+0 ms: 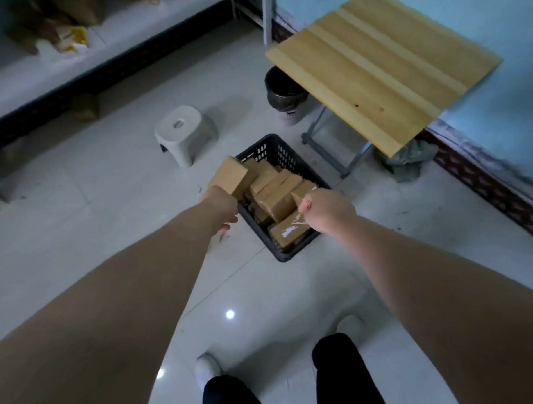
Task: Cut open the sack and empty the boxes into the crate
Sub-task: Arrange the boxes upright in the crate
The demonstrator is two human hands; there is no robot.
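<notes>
A black plastic crate [271,149] stands on the pale tiled floor, filled with several brown cardboard boxes [277,193]. My left hand [220,204] grips one brown box [231,176] held tilted over the crate's left rim. My right hand [327,208] is over the crate's right side, fingers closed on the corner of another brown box [300,195]. A box with clear tape [288,232] lies at the crate's near end. No sack shows clearly; a crumpled grey-green bag [411,158] lies by the wall.
A white plastic stool [183,132] stands left of the crate. A folding wooden table [381,67] is behind it, with a lined waste bin [285,93] under its edge. Shelves [92,59] with packages run along the left. My feet [206,366] are below.
</notes>
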